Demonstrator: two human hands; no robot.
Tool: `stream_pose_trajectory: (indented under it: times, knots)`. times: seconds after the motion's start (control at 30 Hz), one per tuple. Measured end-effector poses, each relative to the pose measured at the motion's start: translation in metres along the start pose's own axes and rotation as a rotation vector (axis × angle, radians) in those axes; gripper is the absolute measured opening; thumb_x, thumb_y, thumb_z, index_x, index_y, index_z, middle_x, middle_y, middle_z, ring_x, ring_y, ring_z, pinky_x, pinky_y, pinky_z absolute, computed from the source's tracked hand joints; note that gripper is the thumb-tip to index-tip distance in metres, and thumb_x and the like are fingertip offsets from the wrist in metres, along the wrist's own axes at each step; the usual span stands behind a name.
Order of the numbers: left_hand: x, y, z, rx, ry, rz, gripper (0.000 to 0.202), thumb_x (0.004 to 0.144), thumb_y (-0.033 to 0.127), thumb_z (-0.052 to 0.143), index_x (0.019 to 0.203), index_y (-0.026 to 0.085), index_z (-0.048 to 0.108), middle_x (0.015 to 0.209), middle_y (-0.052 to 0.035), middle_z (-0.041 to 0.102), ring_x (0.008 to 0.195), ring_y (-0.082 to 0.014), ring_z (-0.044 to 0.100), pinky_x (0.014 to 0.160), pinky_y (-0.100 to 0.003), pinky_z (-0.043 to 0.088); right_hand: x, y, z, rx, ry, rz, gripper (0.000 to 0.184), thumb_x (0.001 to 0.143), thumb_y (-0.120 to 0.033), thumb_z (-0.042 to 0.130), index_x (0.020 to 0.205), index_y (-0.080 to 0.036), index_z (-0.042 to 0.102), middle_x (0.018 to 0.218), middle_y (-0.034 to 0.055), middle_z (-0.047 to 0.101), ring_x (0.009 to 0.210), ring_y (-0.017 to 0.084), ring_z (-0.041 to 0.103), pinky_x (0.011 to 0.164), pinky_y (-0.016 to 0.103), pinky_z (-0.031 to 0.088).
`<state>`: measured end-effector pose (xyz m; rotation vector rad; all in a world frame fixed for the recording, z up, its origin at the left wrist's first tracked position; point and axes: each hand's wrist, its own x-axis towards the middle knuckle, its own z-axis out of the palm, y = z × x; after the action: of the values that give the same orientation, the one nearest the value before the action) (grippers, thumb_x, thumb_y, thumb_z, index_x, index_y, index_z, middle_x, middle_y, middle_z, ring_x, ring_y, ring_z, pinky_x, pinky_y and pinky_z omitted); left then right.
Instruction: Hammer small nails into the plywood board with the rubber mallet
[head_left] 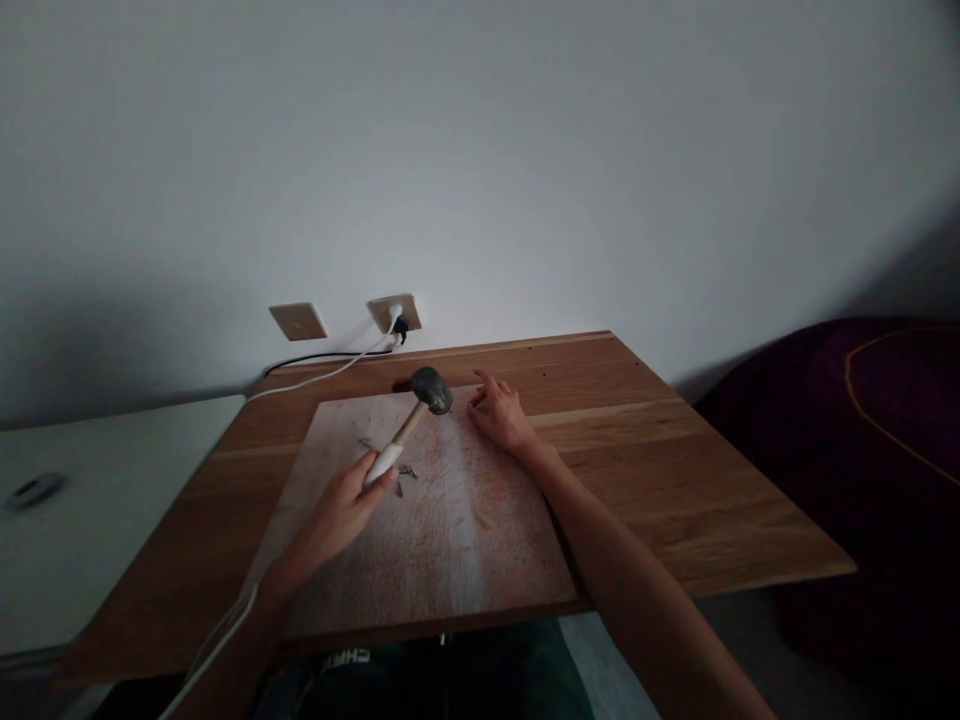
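Observation:
My left hand (349, 508) is closed round the white grip of a mallet (409, 425) with a black head and a wooden handle. The mallet head is raised over the far part of a pale, worn board (450, 540). My right hand (501, 412) rests at the board's far right edge, close to the mallet head. Its fingers are apart, and I see nothing held in them. Several small metal pieces (406, 473), which look like nails, lie on the board beside my left hand.
The board lies on a wooden table (720, 510) against a white wall. Cables (330, 380) run from a wall socket (394, 313) across the table's back left corner. A white surface (112, 510) adjoins on the left; a dark, rounded item (847, 420) stands at the right.

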<state>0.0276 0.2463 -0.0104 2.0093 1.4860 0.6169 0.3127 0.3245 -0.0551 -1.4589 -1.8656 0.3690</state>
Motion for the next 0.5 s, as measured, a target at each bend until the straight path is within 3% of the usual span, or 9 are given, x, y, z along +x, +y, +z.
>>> stream_pose_trajectory:
  times: [0.3, 0.5]
  knots:
    - [-0.0021, -0.0061, 0.0046, -0.03, -0.014, -0.02, 0.034, 0.092, 0.053, 0.049, 0.085, 0.021, 0.057, 0.063, 0.0037, 0.054, 0.061, -0.0162, 0.054, 0.057, -0.027, 0.037, 0.0017, 0.0029, 0.0, 0.009, 0.021, 0.009, 0.067, 0.084, -0.017, 0.067, 0.146, -0.021, 0.042, 0.095, 0.006, 0.075, 0.112, 0.029, 0.061, 0.1, 0.05, 0.042]
    - [-0.0027, -0.0069, 0.0053, -0.034, -0.01, -0.017, 0.034, 0.092, 0.054, 0.048, 0.087, 0.021, 0.057, 0.066, 0.0031, 0.055, 0.064, -0.0174, 0.056, 0.061, -0.028, 0.039, 0.0015, 0.0015, -0.0013, 0.001, 0.024, 0.023, 0.061, 0.084, -0.018, 0.067, 0.141, -0.02, 0.046, 0.094, 0.006, 0.075, 0.107, 0.03, 0.062, 0.099, 0.05, 0.041]
